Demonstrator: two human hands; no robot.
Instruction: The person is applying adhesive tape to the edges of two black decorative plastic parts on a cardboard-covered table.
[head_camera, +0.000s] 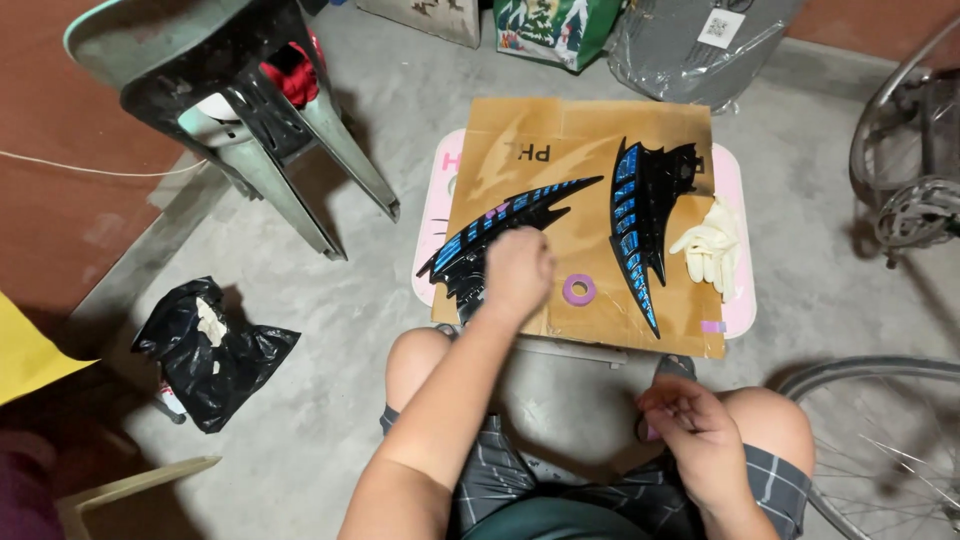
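My left hand (517, 272) rests with closed fingers on a long curved black plastic panel (505, 218) that has blue and pink masked strips; whether it grips it I cannot tell. A second black panel (638, 215) with blue strips lies to the right on a brown cardboard sheet (545, 140). A purple tape roll (579, 290) sits between them. My right hand (693, 425) hovers over my right knee, fingers curled on a small pinkish piece, probably tape.
The cardboard lies on a low pink table (738, 300). A pale glove (711, 245) lies at its right. A green plastic stool (250, 110) stands at the left, a black bag (210, 350) on the floor, bicycle wheels (880, 420) at the right.
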